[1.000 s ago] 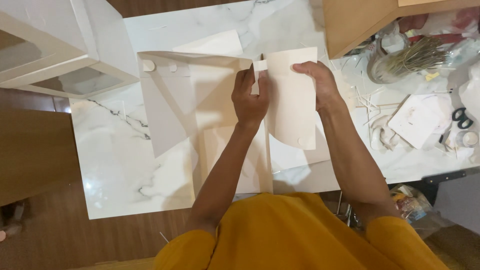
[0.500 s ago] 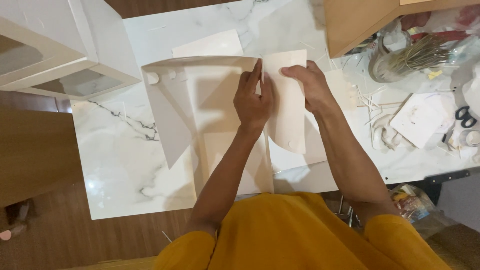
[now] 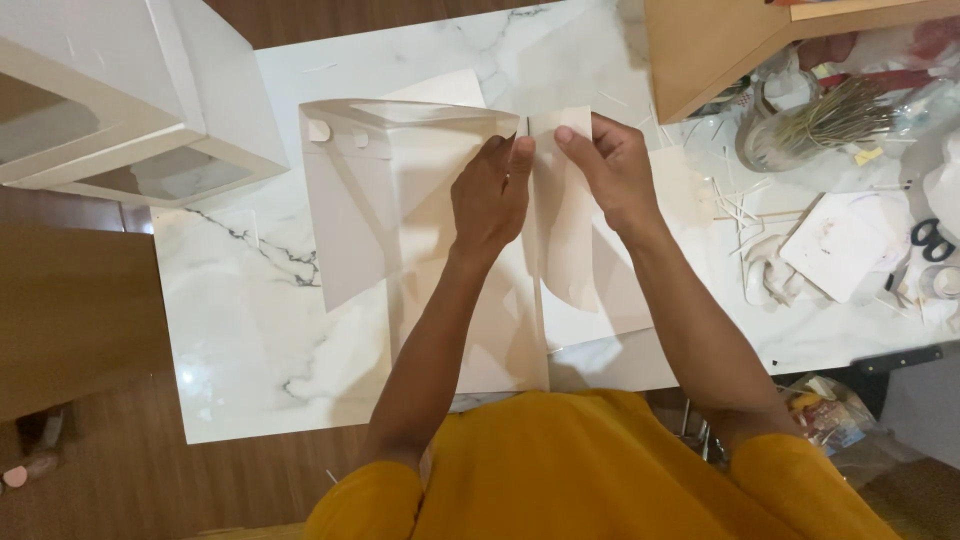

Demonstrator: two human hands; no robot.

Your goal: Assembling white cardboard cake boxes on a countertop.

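Observation:
A large cream paper bag point(image 3: 400, 200), partly folded, lies on the white marble table point(image 3: 250, 320). My left hand point(image 3: 490, 195) presses on its upper right part, fingertips at the top edge. Beside it my right hand point(image 3: 605, 165) pinches the top of a separate cream paper panel point(image 3: 565, 240) that stands next to the bag's edge. The two hands nearly touch at the seam between bag and panel. More cream sheets point(image 3: 620, 300) lie flat underneath.
A white box with a window point(image 3: 120, 100) stands at the upper left. A wooden box point(image 3: 720, 50) sits at the upper right. Right of it are a jar of thin sticks point(image 3: 820, 120), scattered sticks, a white square pad point(image 3: 840, 245) and scissors point(image 3: 935, 240).
Both hands moved up and closer together at the panel's top edge. The bag has been pulled flatter and the panel brought against its right side.

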